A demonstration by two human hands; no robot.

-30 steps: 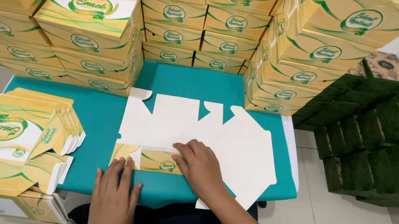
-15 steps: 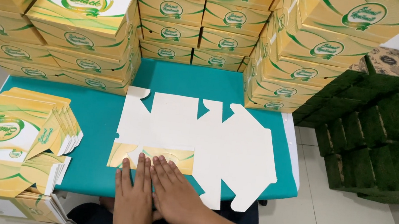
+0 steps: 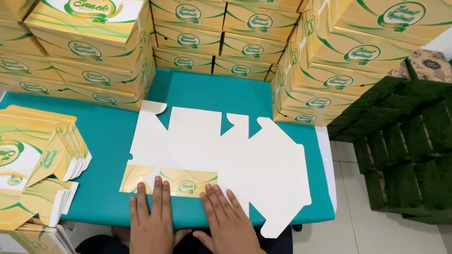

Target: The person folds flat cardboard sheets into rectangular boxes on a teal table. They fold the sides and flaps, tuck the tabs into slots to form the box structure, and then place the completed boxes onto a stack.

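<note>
A flat die-cut cardboard box blank (image 3: pixel 223 152) lies white side up on the teal table (image 3: pixel 104 147). Its near flap (image 3: pixel 174 181) is folded over and shows a yellow and green print. My left hand (image 3: pixel 151 223) lies flat with its fingertips on the left part of that flap. My right hand (image 3: pixel 229 224) lies flat beside it, fingers spread on the flap's right end and the white panel. Both palms press down; neither hand grips anything.
A stack of flat printed blanks (image 3: pixel 3 161) lies at the table's left. Assembled yellow and green boxes (image 3: pixel 192 21) are stacked high along the back and both sides. Dark green and brown patterned boxes (image 3: pixel 434 145) stand on the floor at the right.
My left hand moved up from the table's edge onto the folded flap. My right hand slid back from the flap's middle to its right end, so both hands now lie side by side.
</note>
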